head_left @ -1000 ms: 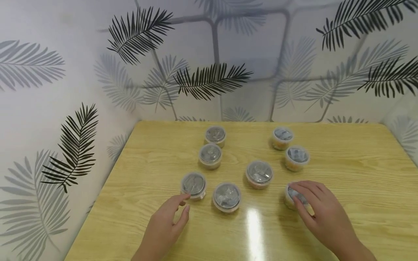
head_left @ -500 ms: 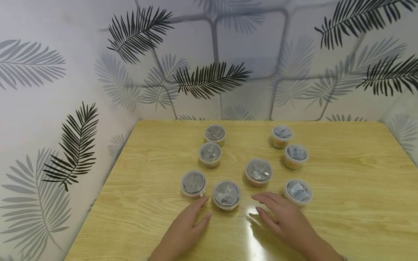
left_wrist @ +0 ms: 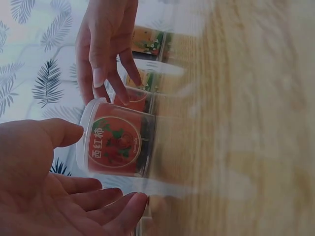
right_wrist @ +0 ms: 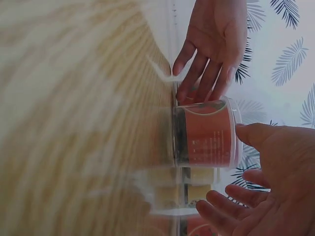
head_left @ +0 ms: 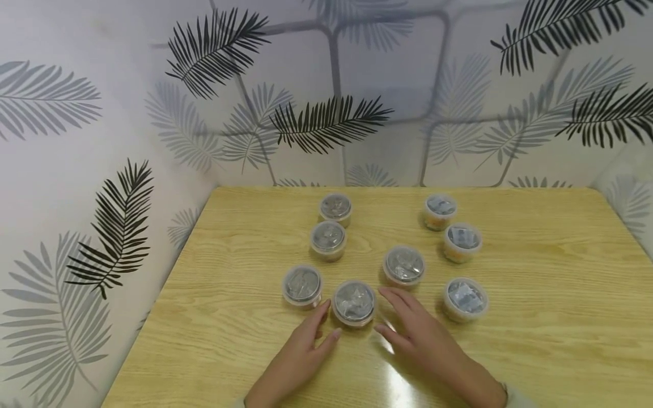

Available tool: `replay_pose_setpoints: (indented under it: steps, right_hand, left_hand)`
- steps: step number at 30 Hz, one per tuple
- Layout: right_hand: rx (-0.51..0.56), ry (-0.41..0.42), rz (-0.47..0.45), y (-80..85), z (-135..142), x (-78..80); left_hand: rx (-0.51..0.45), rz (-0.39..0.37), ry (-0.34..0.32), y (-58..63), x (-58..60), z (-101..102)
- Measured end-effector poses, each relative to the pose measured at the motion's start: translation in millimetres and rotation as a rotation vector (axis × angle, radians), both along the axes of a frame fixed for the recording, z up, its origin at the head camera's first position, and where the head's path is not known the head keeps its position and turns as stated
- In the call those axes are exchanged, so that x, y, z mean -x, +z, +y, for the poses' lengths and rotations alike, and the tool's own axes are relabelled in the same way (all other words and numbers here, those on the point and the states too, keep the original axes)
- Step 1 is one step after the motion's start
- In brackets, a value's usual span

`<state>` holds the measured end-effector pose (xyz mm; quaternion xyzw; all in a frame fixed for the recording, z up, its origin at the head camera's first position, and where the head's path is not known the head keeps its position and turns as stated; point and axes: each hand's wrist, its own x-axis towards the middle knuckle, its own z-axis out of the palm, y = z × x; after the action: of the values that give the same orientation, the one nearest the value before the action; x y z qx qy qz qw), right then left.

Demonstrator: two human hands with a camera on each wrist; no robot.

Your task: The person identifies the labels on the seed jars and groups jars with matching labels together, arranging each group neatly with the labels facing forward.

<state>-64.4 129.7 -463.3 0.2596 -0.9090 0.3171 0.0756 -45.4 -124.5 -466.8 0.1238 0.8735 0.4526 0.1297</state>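
Observation:
A round clear plastic tub (head_left: 354, 304) with a grey-looking lid stands upright on the table at the front middle, between my two hands. In the left wrist view the tub (left_wrist: 115, 142) shows a red label with a tomato picture and Chinese characters. My left hand (head_left: 300, 356) is at its left side, thumb apart from the relaxed fingers. On its right side my right hand (head_left: 423, 340) stands likewise, fingers extended and thumb spread. In the right wrist view the thumb of the right hand (right_wrist: 280, 172) reaches the lid's edge. Neither hand is curled round the tub.
Close by are a tub (head_left: 302, 286) on the left and a tub (head_left: 404, 266) behind right. Two more, a front tub (head_left: 329, 241) and a rear tub (head_left: 335, 209), stand back left. On the right is a column of tubs (head_left: 465, 299). A patterned wall (head_left: 382, 153) borders the table (head_left: 551, 317).
My right hand has let go of the front right tub and moved left to the middle tub. My left hand has moved right, away from the left tub, to the middle one's other side.

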Motion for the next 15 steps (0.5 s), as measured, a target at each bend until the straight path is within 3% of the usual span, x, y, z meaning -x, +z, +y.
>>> replay_pose_setpoints:
  steps: [15]
  right_hand:
    - [0.155, 0.036, -0.265, -10.1, -12.9, 9.4]
  left_hand:
    - [-0.157, 0.065, -0.017, -4.0, 9.9, 17.3]
